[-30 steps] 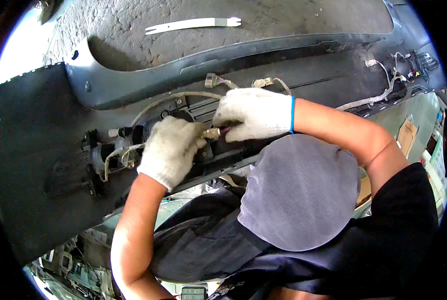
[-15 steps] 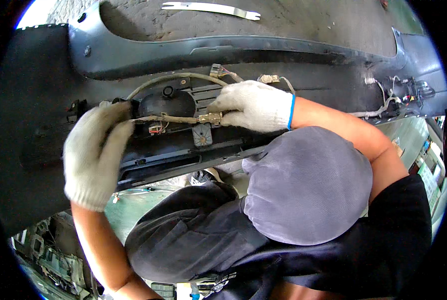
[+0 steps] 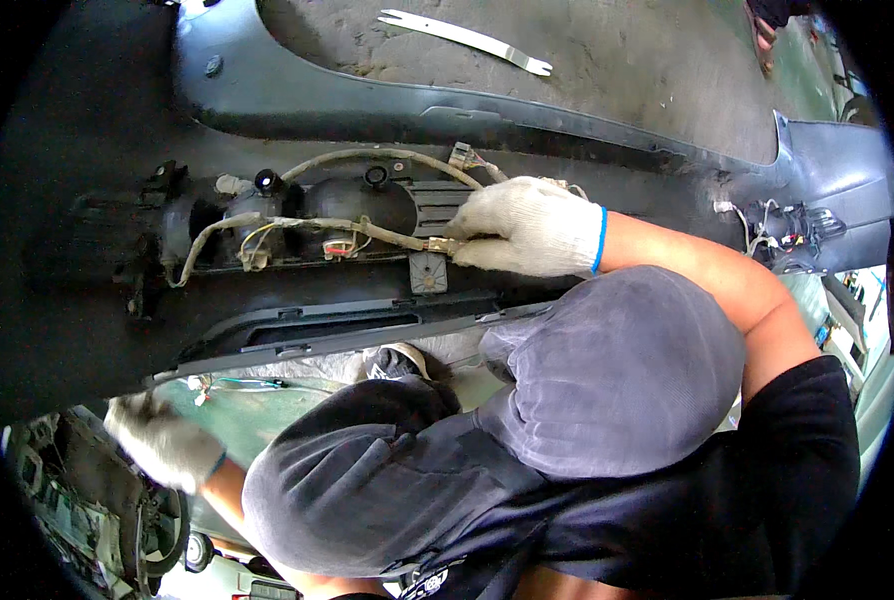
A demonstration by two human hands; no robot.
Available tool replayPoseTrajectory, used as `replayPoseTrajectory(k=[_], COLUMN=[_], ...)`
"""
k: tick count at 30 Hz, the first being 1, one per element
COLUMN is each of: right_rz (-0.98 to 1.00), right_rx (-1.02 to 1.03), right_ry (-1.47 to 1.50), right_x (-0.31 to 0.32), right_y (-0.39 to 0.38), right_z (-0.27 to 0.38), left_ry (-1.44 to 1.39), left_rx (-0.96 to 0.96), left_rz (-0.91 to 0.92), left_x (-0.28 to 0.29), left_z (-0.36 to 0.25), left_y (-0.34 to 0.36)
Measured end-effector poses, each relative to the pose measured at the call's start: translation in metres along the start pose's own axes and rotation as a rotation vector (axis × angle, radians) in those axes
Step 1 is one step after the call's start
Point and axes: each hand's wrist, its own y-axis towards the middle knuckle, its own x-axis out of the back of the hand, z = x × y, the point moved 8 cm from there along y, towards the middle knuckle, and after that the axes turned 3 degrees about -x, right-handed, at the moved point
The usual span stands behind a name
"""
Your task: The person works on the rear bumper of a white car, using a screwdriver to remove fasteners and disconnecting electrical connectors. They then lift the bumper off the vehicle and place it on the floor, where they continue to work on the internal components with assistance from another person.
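Note:
My right hand point(image 3: 527, 226), in a white knit glove, grips a small connector point(image 3: 439, 245) on a taped wire harness point(image 3: 327, 226). The harness runs over black lamp housings point(image 3: 357, 208) on the inside of a dark bumper cover point(image 3: 87, 280). A grey bracket point(image 3: 428, 272) sits below the connector. My left hand point(image 3: 162, 440), also gloved and smeared by motion, is at the lower left beside the bumper's lower edge; its fingers are too blurred to read.
A white pry tool point(image 3: 467, 40) lies on the floor beyond the bumper. Wiring point(image 3: 777, 225) is mounted at the right end. Cords and tools point(image 3: 257, 384) lie below the bumper. Car parts point(image 3: 77, 510) are at the lower left. Someone's legs point(image 3: 762, 35) show at the top right.
My left hand has moved away from the connector and harness, leftward and then down past the bumper's lower edge. My right hand stays at the connector. The view has shifted.

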Motion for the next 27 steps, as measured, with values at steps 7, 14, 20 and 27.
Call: replayPoseTrajectory(k=[7, 14, 20, 27], right_rz=[0.084, 0.091, 0.141, 0.204], right_rx=[0.075, 0.012, -0.019, -0.038], right_ry=[-0.167, -0.151, -0.110, -0.168], right_x=[-0.001, -0.004, -0.002, -0.002], right_y=[0.016, 0.012, 0.016, 0.022], right_z=[0.018, 0.011, 0.011, 0.008], left_ry=[0.128, 0.048, -0.632, -1.061], left_rx=[-0.555, -0.513, 0.258, 1.015], left_rz=[0.771, 0.734, 0.764, 0.554], left_x=[-0.159, -0.157, -0.152, -0.167], left_z=[0.080, 0.051, 0.087, 0.079], left_y=[-0.091, -0.090, -0.093, -0.109])
